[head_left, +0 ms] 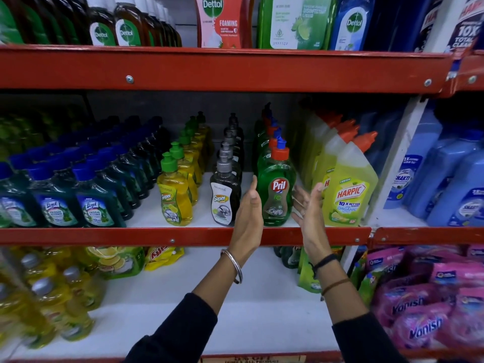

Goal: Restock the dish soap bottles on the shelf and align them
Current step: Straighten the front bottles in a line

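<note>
A green Pril dish soap bottle [275, 191] with a red and blue cap stands at the front of a row of like bottles on the middle shelf [183, 235]. My left hand [248, 213] is flat and open just left of it, fingers up, close to its side. My right hand [309, 208] is open just right of it, palm facing the bottle, a small gap between them. Left of these stand a row of black Super bottles [225, 197] and a row of yellow Super bottles [175, 197].
Yellow Harpic bottles [348, 189] crowd the right side of the Pril row. Dark green Lizol bottles [94, 195] fill the shelf's left. Blue bottles [445, 179] stand past the white upright. Dettol bottles sit above; yellow bottles, green pouches and pink Vanish packs [419, 310] lie below.
</note>
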